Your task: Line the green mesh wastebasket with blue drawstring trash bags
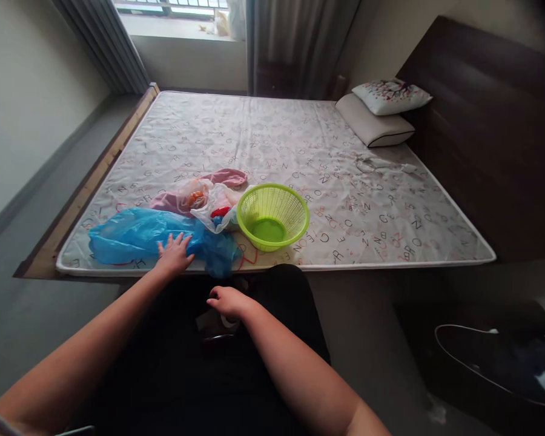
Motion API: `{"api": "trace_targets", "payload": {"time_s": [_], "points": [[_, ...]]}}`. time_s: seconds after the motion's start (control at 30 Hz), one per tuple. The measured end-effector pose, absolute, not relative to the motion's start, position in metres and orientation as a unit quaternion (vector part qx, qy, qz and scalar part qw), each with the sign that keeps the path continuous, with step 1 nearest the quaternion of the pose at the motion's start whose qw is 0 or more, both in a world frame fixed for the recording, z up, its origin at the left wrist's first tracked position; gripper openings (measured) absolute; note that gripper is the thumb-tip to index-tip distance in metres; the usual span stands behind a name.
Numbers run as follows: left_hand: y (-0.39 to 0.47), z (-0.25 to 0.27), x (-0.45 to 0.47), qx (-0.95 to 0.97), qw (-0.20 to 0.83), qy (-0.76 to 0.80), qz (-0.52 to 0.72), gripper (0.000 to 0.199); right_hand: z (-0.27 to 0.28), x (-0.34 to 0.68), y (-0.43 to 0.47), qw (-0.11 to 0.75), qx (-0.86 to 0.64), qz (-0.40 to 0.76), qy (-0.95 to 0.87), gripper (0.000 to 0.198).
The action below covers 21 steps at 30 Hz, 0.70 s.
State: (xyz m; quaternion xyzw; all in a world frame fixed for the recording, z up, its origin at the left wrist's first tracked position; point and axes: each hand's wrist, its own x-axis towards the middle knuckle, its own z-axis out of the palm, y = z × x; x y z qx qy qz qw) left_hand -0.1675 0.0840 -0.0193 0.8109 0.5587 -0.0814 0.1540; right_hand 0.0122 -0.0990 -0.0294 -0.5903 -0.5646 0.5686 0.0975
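My left hand [175,254] lies with fingers spread on a blue plastic bag [131,233] at the near edge of the mattress. Over my lap, my right hand [227,301] has its fingers curled in; what they hold, if anything, is hidden. Just below it is a small dark and pale item [215,327] that I cannot make out. A green plastic basket [302,212] stands upright to the right of the bags, its visible inside bare. Behind the blue bag are a clear bag with orange contents [195,198], a white plastic bag [209,212] and pink cloth [227,176].
A letter-printed mattress [367,206] lies on a wooden bed frame [113,157]. Two pillows [386,97] are stacked by the dark headboard [485,121]. At the right, a white cable [454,351] trails over a dark surface. Grey curtains [290,48] hang beside the window.
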Motion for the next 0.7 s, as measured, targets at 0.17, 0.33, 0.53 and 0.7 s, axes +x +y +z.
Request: {"api": "trace_targets", "payload": {"time_s": [0.17,0.33,0.53,0.7], "points": [[0.059,-0.009,-0.228,0.762,0.126,0.631,-0.075,0.077,-0.029,0.016,-0.091,0.119,-0.62,0.553,-0.544,0.033],[0.048,-0.021,-0.29,0.669,0.168,0.71,-0.139,0.072,-0.032,0.02,-0.084,0.147,-0.673,0.527,-0.499,0.041],[0.051,-0.023,-0.279,0.68,0.184,0.685,-0.185,0.059,-0.034,0.016,-0.075,0.172,-0.689,0.538,-0.453,0.045],[0.053,-0.018,-0.266,0.691,0.193,0.672,-0.185,0.048,-0.041,0.014,-0.072,0.182,-0.712,0.526,-0.427,0.048]]}}
